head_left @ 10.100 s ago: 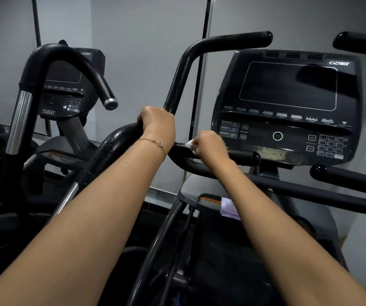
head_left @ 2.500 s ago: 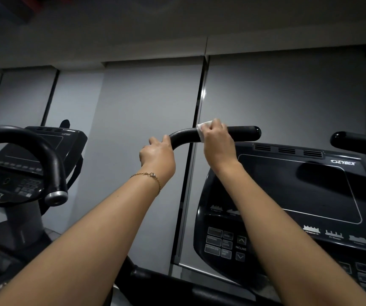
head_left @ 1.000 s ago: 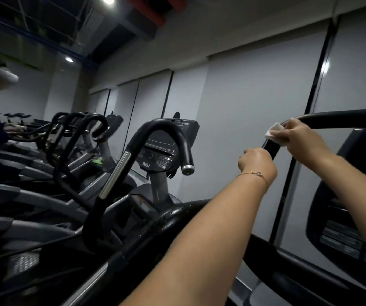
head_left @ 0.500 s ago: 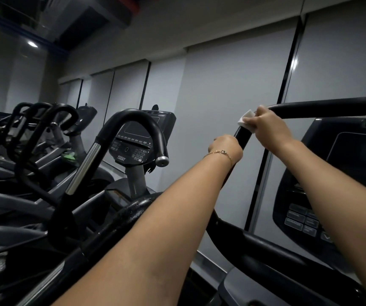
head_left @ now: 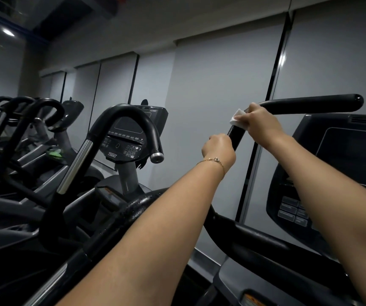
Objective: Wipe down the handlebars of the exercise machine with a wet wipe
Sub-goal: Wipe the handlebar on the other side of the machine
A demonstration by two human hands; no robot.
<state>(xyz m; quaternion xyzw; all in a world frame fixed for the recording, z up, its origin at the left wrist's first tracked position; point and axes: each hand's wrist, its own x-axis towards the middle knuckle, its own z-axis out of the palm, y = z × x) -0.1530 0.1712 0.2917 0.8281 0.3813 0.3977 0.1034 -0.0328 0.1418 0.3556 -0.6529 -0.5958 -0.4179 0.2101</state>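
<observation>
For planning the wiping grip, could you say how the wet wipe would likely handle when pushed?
The wet wipe is probably floppy: it bends round the handlebar under the right hand. Its free corner sticks out, so it is likely light and prone to bunching.

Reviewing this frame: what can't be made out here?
Head view only.
Wet wipe: mostly under the right hand; only a corner shows.
Handlebar: its lower stretch hidden behind the left hand and forearm.
Console: cut off by the right edge; button labels too small.

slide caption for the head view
Right hand holds a wet wipe on the handlebar bend; left hand grips it below.
</observation>
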